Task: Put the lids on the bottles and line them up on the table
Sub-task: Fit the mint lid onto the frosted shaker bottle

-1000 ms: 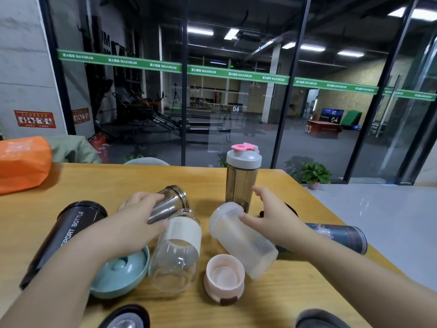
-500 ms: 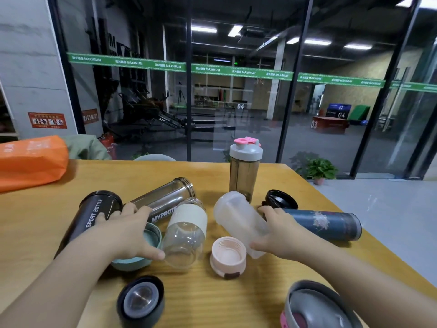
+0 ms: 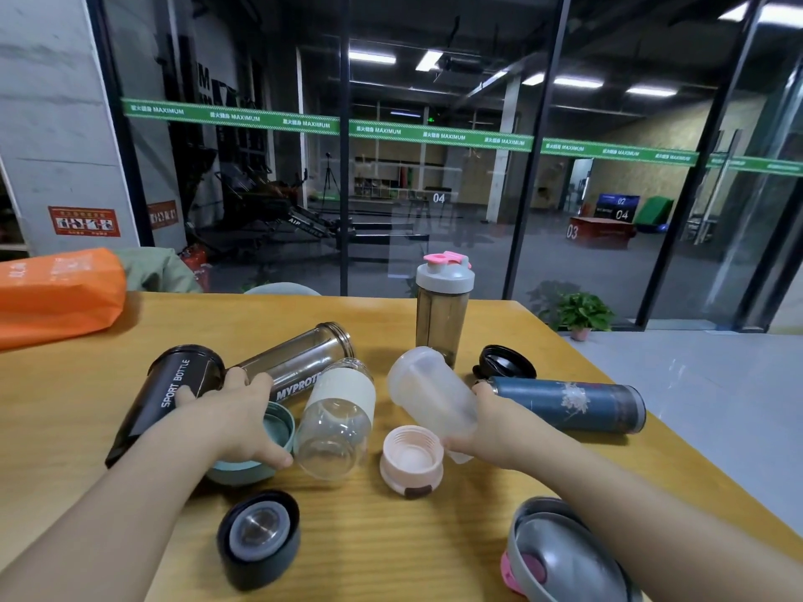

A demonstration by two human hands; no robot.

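Left hand (image 3: 234,417) gripping teal lid (image 3: 265,449) on wooden table (image 3: 391,549), right hand (image 3: 491,432) clasping lying frosted bottle (image 3: 428,391), pink lid (image 3: 412,460) between, capped shaker bottle (image 3: 442,312) upright behind.

"SPORT BOTTLE" on the black bottle (image 3: 167,393), "MYPROT…" on the smoky bottle (image 3: 295,367), "MAXIMUM" along the green glass strip (image 3: 330,123)

Wooden table (image 3: 87,427). Far centre: capped shaker (image 3: 443,310), upright. Middle row, lying: black bottle (image 3: 165,393), smoked bottle (image 3: 300,358), clear glass bottle (image 3: 339,419), blue flask (image 3: 569,401). Near edge: pink lid (image 3: 410,460), black cap (image 3: 259,538), grey lid (image 3: 565,558). Far left: orange bag (image 3: 56,293).
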